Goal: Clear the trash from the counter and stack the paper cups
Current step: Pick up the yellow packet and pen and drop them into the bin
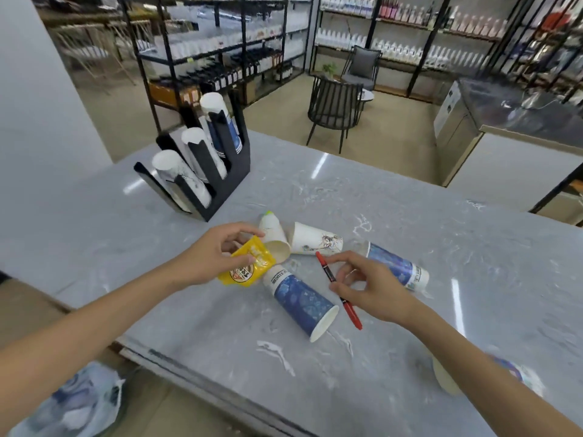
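Trash-clearing step looks underway: left hand [209,258] pinches the yellow snack wrapper [247,268] over the bench [410,222], right hand [367,287] pinches a red marker [339,290], fallen paper cups [301,299] lying between, bin bag [79,402] probably next.

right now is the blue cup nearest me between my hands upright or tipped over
Tipped over. The blue paper cup lies on its side on the counter, its open rim pointing toward you and its base toward the yellow packet.
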`<state>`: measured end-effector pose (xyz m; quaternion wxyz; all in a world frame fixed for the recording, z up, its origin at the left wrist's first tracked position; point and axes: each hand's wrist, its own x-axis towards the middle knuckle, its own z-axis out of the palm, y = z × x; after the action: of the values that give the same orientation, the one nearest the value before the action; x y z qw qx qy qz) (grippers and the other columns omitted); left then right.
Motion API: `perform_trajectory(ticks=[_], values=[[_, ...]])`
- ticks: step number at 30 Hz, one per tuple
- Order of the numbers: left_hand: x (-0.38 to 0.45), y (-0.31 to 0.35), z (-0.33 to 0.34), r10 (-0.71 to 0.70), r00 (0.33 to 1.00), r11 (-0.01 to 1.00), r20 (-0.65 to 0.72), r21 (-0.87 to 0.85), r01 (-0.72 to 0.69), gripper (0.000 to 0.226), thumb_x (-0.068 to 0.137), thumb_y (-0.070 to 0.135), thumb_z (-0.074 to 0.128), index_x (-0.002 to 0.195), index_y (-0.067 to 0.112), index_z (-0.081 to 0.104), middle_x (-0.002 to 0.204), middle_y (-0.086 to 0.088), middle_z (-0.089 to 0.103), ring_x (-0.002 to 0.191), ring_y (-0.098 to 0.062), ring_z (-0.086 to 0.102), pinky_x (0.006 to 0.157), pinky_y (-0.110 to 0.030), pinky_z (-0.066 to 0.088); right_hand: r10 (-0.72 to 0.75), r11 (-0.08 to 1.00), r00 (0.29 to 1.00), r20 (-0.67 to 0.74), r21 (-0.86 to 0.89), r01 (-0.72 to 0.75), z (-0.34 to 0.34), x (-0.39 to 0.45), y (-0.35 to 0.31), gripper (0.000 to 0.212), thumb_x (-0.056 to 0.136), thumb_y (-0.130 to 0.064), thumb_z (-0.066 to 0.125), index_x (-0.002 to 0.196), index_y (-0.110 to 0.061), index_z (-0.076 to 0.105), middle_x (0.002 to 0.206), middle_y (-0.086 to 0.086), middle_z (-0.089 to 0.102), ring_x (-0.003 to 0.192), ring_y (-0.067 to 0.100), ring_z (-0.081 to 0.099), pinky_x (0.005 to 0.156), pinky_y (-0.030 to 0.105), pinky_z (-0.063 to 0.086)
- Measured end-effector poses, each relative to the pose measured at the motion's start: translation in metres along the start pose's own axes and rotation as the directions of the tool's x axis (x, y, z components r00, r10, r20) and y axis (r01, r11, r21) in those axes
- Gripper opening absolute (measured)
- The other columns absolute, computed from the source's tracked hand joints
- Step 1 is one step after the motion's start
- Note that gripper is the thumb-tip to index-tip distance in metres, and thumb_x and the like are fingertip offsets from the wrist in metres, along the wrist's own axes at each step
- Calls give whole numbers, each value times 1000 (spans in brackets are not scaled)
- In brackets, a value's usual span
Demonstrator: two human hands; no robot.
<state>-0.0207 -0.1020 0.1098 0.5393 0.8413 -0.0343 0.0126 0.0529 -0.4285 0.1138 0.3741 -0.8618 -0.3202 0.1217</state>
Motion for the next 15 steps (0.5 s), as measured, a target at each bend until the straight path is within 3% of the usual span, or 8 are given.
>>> perform_trajectory(ticks=[7, 15], values=[[-90, -27, -46, -69, 994, 997, -90, 11, 70, 40, 86, 16, 80, 115, 41, 67, 98, 0, 68, 93, -21, 72, 89, -42, 57, -88, 996, 992, 92, 14, 87, 66, 12, -51, 42, 88, -17, 77, 108, -50, 61, 81, -19, 70, 73, 7, 68, 78, 23, 53], [-176, -53, -89, -98, 975, 992, -201, 59, 112, 42, 86, 13, 79, 117, 38, 67, 105, -5, 69, 94, -23, 70, 90, -41, 56, -172, 985, 963, 210, 59, 163, 137, 34, -100, 37, 89, -28, 78, 119, -44, 63, 84, -17, 70, 79, 4, 69, 78, 16, 52]])
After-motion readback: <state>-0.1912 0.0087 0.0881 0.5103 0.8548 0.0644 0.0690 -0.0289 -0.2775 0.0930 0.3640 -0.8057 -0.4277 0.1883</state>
